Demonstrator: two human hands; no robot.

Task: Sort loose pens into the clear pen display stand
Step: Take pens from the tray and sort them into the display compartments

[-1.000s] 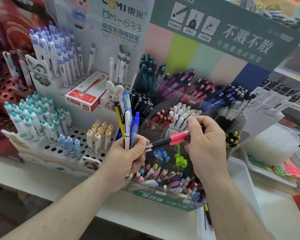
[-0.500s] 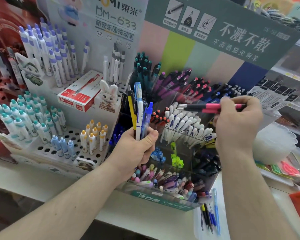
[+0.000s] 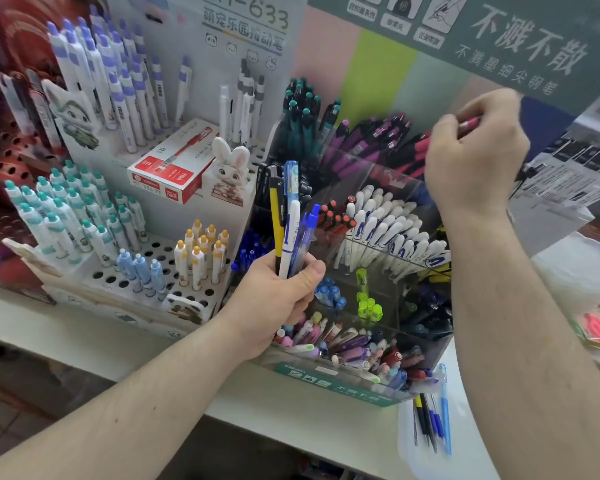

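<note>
My left hand (image 3: 278, 299) grips a bunch of loose pens (image 3: 290, 220): a yellow-and-black one, a white one and blue ones, standing upright in front of the clear pen display stand (image 3: 371, 188). Over the stand's back right compartments, where pink-and-black pens (image 3: 413, 150) stand, my right hand (image 3: 475, 154) is raised and holds a pink-and-black pen (image 3: 468, 124), mostly hidden by the fingers. The stand's tiers hold green, purple, white, red-tipped and mixed pens.
A white perforated rack (image 3: 125, 268) with white-and-teal and purple-capped pens stands at the left, with a red pen box (image 3: 174, 164) and a rabbit figure (image 3: 229, 171). A white tray (image 3: 430, 420) with a few loose pens lies at the front right. The shelf edge (image 3: 222, 403) runs below.
My right hand has carried the pink-and-black pen from beside the left hand up and to the right, to the stand's back row. The left hand kept its bunch.
</note>
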